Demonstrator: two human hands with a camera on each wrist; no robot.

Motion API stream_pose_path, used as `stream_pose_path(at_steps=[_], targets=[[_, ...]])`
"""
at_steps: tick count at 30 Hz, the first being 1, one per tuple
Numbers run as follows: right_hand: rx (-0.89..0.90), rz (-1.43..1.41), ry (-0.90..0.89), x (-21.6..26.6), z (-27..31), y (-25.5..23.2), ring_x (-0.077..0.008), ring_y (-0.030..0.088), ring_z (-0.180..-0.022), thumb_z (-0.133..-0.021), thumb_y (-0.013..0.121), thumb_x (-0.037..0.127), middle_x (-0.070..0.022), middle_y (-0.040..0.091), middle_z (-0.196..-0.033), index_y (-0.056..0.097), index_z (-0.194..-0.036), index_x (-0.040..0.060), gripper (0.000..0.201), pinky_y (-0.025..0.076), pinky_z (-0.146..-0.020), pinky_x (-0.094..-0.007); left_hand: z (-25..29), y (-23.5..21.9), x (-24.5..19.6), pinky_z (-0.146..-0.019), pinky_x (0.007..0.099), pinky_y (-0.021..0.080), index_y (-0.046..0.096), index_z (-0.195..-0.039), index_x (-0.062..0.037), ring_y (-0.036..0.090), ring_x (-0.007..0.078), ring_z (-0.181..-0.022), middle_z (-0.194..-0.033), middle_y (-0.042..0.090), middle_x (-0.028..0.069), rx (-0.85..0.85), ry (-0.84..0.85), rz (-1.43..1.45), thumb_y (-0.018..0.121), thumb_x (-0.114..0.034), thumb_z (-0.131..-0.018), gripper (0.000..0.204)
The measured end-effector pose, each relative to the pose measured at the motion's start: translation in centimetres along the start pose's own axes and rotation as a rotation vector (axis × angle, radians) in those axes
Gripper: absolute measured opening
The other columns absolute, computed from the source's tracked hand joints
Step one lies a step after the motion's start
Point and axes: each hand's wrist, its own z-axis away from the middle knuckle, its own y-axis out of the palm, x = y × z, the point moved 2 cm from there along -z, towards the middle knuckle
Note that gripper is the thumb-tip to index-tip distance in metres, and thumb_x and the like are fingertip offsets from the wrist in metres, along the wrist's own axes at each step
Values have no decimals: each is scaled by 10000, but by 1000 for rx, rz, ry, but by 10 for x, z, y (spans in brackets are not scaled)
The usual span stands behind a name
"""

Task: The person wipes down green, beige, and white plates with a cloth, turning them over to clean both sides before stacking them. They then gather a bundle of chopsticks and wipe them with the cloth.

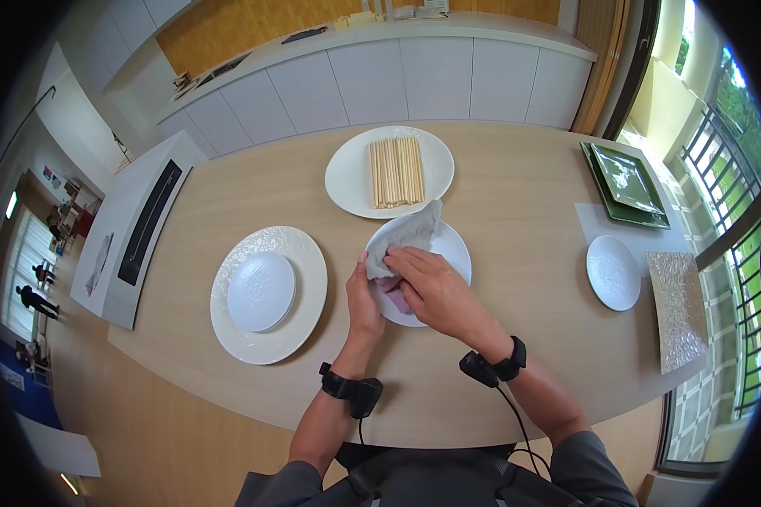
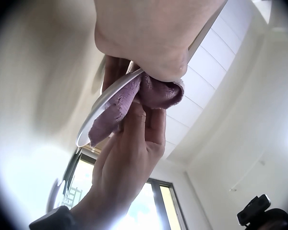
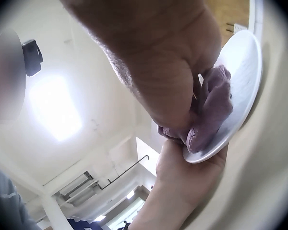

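Observation:
My left hand grips the left rim of a white round plate, with the thumb at the near edge. In the right wrist view the plate is tilted, its underside propped by the left fingers. A cloth, pale grey on one face and mauve on the other, lies bunched on the plate. My right hand holds the cloth with curled fingers against the plate's surface. From the left wrist, the mauve cloth folds over the rim between both hands.
Ahead, a large white plate bears a row of wooden chopsticks. To the left, a small white plate sits on a bigger one. Green square plates, a small white plate and a textured rectangular plate stand right.

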Motion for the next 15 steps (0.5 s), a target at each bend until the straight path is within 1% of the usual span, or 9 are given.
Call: stream_pose_path(at_steps=[2, 4, 6, 7, 8, 9, 10, 13, 15], targets=[[-25, 48, 16, -5, 0, -1, -332, 578, -1184, -823, 604, 17, -147, 655, -1202, 612, -1194, -14, 373, 467, -980, -431, 2, 5, -4, -871, 308, 522, 570, -1252, -8, 643, 149, -948, -1104, 655, 84, -27, 35, -33, 351, -417, -1085, 493], [-50, 96, 30, -7, 1, -4, -331, 584, -1171, -826, 603, 21, -150, 660, -1186, 615, -1179, -17, 356, 470, -971, -432, 2, 4, -7, -928, 311, 486, 595, -1230, 27, 616, 159, -1025, -1158, 647, 97, -68, 13, 23, 398, -423, -1081, 513], [-40, 147, 78, -9, 1, -7, -324, 607, -1088, -820, 605, 35, -145, 681, -1076, 647, -1094, -9, 281, 480, -927, -432, 1, 1, -9, -933, 311, 486, 591, -1238, 30, 617, 162, -1034, -1168, 644, 99, -85, 26, 30, 398, -424, -1081, 517], [-40, 148, 77, -8, 1, -8, -324, 607, -1088, -820, 605, 35, -145, 681, -1076, 647, -1094, -9, 281, 480, -927, -432, 0, 0, -9, -937, 310, 485, 586, -1245, 33, 618, 164, -1043, -1177, 641, 101, -102, 36, 36, 398, -424, -1080, 521], [39, 175, 138, -8, 2, -8, -331, 610, -1051, -817, 613, 33, -149, 682, -1020, 656, -1072, -8, 262, 483, -912, -440, 0, 0, -10, -937, 310, 485, 586, -1245, 33, 618, 164, -1043, -1177, 641, 101, -101, 38, 37, 398, -424, -1080, 521], [119, 203, 199, -8, 4, -7, -339, 612, -1013, -814, 621, 31, -152, 684, -965, 666, -1050, -7, 244, 485, -897, -448, 0, -1, -11, -942, 331, 495, 562, -1273, 18, 625, 185, -1060, -1193, 637, 106, -113, 53, 2, 386, -426, -1078, 516], [118, 203, 198, -7, 4, -6, -339, 612, -1013, -814, 621, 31, -152, 684, -965, 666, -1050, -7, 244, 485, -897, -448, 0, -1, -12, -948, 352, 504, 539, -1301, 2, 632, 206, -1077, -1208, 634, 111, -124, 68, -32, 375, -428, -1076, 513], [162, 122, 197, -2, 4, -4, -340, 611, -970, -805, 626, 34, -143, 677, -910, 678, -995, -5, 201, 484, -875, -451, 2, 3, -15, -942, 351, 506, 537, -1308, 2, 632, 211, -1080, -1212, 633, 113, -153, 61, -4, 378, -435, -1075, 520], [124, -75, 85, 6, 2, -5, -341, 618, -990, -807, 618, 19, -136, 686, -956, 677, -1037, 4, 238, 481, -892, -446, 2, 2, -15, -930, 348, 509, 541, -1301, -2, 632, 200, -1065, -1200, 635, 106, -134, 46, 18, 378, -433, -1076, 512]])
